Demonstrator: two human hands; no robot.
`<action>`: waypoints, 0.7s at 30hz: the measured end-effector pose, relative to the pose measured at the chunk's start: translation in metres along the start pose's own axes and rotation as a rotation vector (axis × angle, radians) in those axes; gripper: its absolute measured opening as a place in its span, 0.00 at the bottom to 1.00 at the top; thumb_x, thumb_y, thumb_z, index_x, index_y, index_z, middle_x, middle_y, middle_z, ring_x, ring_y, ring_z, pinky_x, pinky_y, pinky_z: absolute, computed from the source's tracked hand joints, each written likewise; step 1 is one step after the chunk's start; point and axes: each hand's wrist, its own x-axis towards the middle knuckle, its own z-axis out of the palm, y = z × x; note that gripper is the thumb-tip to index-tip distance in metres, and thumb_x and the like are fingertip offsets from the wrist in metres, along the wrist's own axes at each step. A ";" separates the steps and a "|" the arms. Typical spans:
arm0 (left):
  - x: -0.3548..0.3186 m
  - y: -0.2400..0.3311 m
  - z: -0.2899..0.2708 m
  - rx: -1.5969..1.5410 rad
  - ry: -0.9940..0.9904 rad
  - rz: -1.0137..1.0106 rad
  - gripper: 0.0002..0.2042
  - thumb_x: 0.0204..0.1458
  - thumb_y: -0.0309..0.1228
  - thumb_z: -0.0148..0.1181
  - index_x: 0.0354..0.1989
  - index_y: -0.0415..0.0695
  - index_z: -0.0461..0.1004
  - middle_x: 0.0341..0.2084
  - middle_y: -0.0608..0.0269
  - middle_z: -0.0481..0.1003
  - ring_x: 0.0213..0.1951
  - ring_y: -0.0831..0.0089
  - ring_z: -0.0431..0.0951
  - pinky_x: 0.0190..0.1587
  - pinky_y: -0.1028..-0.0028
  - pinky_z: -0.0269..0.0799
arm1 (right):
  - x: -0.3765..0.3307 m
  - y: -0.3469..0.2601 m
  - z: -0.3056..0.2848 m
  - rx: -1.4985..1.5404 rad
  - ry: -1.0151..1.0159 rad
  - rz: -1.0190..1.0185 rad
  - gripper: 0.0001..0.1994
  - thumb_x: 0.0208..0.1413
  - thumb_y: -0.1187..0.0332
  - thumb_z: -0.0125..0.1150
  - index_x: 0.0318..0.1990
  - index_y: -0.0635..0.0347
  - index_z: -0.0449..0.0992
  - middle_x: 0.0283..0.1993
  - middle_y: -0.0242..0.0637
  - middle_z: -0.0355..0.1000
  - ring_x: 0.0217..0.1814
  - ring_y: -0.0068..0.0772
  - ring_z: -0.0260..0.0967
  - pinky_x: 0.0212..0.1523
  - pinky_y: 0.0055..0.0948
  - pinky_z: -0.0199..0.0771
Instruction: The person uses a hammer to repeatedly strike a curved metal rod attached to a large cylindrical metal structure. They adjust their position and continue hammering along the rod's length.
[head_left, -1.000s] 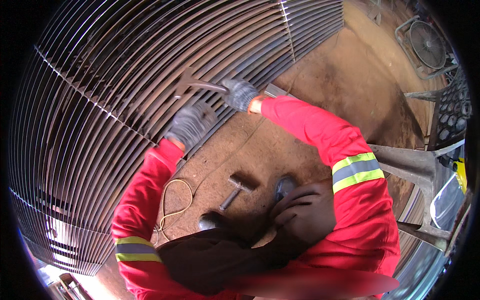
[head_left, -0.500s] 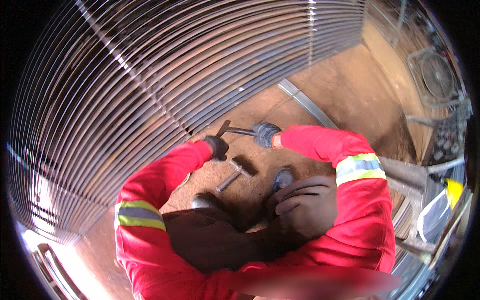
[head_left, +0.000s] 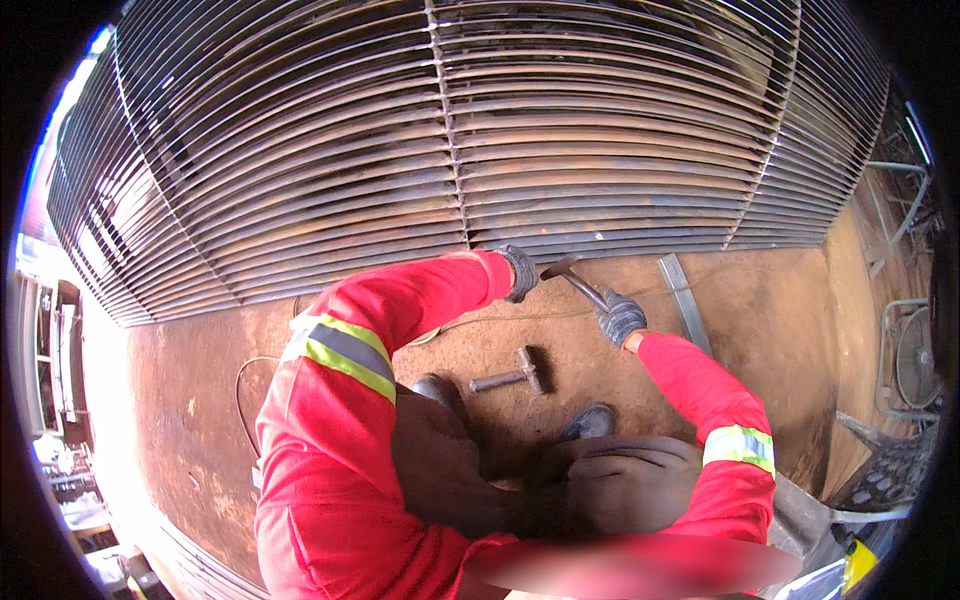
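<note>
Your right hand [head_left: 621,318] grasps a hammer [head_left: 572,281] at the grille [head_left: 450,150]; your left hand [head_left: 520,272] looks clenched, grip unclear.

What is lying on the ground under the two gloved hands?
A small grey metal hammer lies on the brown rusty floor, with a thin cable nearby. Both dark boots stand closer in; the knees cover the ground beyond them.

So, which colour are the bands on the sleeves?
Yellow-green with a grey middle stripe, on red sleeves; the head view shows them.
</note>
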 end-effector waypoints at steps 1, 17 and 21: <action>-0.001 -0.001 0.002 -0.004 -0.029 -0.028 0.12 0.43 0.39 0.58 0.31 0.48 0.84 0.28 0.54 0.81 0.33 0.54 0.82 0.34 0.55 0.76 | -0.001 0.003 0.004 0.012 0.017 -0.011 0.18 0.53 0.59 0.58 0.46 0.61 0.73 0.37 0.53 0.75 0.41 0.57 0.73 0.40 0.51 0.71; 0.021 0.015 0.028 -0.050 -0.207 0.053 0.12 0.40 0.37 0.59 0.32 0.49 0.84 0.30 0.54 0.81 0.35 0.53 0.81 0.33 0.55 0.75 | -0.006 -0.016 0.033 0.098 -0.018 -0.018 0.23 0.50 0.54 0.61 0.45 0.65 0.75 0.42 0.57 0.75 0.46 0.58 0.72 0.46 0.46 0.72; 0.020 0.010 0.030 -0.033 -0.155 0.051 0.13 0.39 0.38 0.60 0.32 0.49 0.83 0.31 0.54 0.81 0.36 0.53 0.81 0.33 0.54 0.74 | -0.002 -0.026 0.030 0.106 -0.094 -0.003 0.22 0.50 0.54 0.61 0.43 0.66 0.75 0.39 0.57 0.75 0.43 0.60 0.72 0.43 0.48 0.72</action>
